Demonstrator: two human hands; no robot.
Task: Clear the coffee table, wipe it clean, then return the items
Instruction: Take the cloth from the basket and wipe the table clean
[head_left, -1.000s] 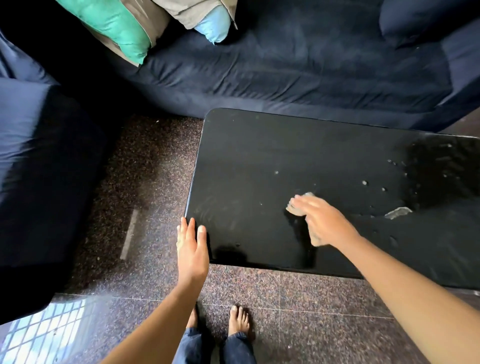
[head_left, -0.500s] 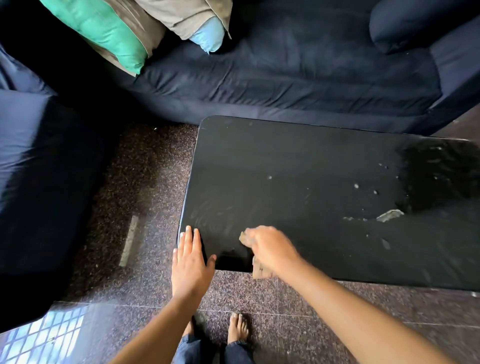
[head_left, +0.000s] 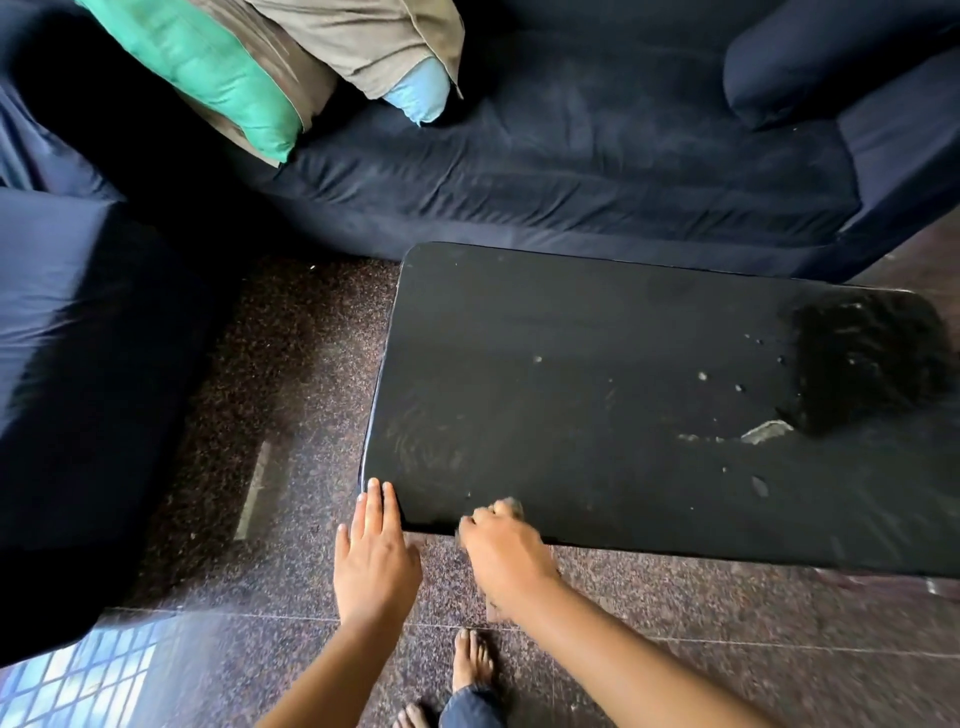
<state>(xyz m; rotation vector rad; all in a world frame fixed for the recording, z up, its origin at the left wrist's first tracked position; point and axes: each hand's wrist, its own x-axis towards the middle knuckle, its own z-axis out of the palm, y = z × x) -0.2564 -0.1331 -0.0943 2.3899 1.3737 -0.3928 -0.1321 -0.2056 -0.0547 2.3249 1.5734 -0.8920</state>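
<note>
Head view: the left hand (head_left: 374, 561) lies flat, fingers straight, on the near corner of the table (head_left: 623, 322). Just to its right, the right hand (head_left: 506, 556) curls round a cloth (head_left: 512, 503), mostly hidden, at the table's near edge. The top carries no items, so clearing looks done and wiping part-way: smears ahead of the hands, specks (head_left: 702, 375) and a pale scrap (head_left: 766, 431) well to the right hand's right, items for return out of view.

Black coffee table (head_left: 597, 332); scattered crumbs (head_left: 702, 375)
</note>
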